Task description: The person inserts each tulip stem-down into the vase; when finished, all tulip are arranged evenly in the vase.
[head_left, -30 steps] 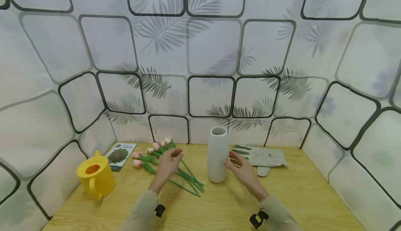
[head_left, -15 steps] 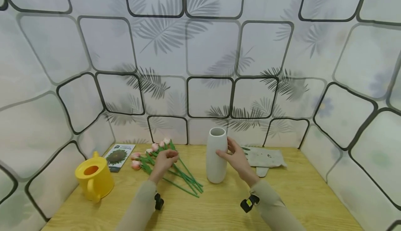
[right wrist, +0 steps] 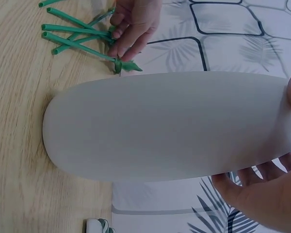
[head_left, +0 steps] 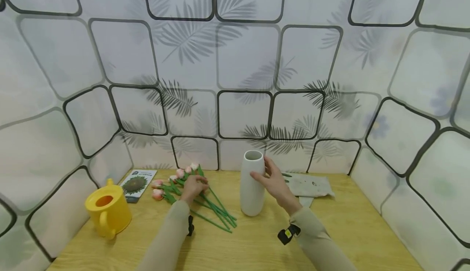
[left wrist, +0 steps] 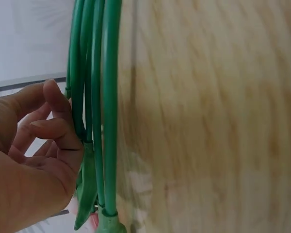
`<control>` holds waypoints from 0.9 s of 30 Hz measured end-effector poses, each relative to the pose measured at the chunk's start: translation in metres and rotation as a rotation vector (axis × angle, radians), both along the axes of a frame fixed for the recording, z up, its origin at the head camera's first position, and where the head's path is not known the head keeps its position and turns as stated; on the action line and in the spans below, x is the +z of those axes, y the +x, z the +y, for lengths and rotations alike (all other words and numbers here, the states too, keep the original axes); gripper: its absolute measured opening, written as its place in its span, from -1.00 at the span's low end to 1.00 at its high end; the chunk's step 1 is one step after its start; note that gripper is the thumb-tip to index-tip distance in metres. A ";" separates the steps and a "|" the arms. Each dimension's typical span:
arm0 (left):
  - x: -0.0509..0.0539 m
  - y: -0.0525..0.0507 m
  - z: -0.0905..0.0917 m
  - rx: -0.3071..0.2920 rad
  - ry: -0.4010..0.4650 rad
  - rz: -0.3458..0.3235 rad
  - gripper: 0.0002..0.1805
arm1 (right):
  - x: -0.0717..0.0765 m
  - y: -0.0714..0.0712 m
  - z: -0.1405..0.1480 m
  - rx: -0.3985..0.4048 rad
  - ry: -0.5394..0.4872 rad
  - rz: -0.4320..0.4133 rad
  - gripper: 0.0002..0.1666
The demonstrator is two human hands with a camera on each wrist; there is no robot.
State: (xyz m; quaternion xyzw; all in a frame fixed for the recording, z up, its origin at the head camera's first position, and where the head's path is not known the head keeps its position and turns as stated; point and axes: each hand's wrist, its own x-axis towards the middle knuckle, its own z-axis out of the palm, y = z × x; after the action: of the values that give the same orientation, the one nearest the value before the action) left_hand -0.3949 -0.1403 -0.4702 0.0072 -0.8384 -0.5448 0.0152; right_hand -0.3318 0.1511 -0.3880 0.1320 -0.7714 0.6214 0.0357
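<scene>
Vase [head_left: 251, 189] upright on tabletop [head_left: 253, 244], right of lying flowers [left wrist: 110, 107]. Right hand [head_left: 275, 184] holds vase's upper part, thumb on near side, fingers curled round other side. Left hand [head_left: 194, 187] at stems, fingers bent close against them; no telling whether they pinch any. Glove [head_left: 312, 185] beyond right hand; can [head_left: 111, 214] and packet [head_left: 137, 184] left of flowers. Tall, narrow vase may tip if pulled unevenly; crossed stems may snag, dragging neighbours. Vase mouth cut off in right wrist view; vase bottom inside hidden.
</scene>
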 end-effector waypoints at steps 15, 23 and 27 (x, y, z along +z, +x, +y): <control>-0.007 -0.013 -0.004 -0.104 -0.065 -0.049 -0.63 | 0.000 0.001 -0.002 0.006 0.011 -0.023 -0.11; -0.009 -0.010 -0.005 -0.032 0.058 -0.037 -0.69 | -0.002 0.000 0.000 0.011 0.005 -0.027 -0.11; -0.008 -0.009 -0.005 0.013 0.174 -0.020 -0.69 | -0.001 0.000 0.001 0.014 0.003 -0.023 -0.10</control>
State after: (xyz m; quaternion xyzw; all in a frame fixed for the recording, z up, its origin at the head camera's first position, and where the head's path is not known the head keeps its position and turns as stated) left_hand -0.4036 -0.1455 -0.4785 0.0195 -0.7879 -0.6155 0.0096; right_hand -0.3319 0.1522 -0.3895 0.1302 -0.7718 0.6219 0.0224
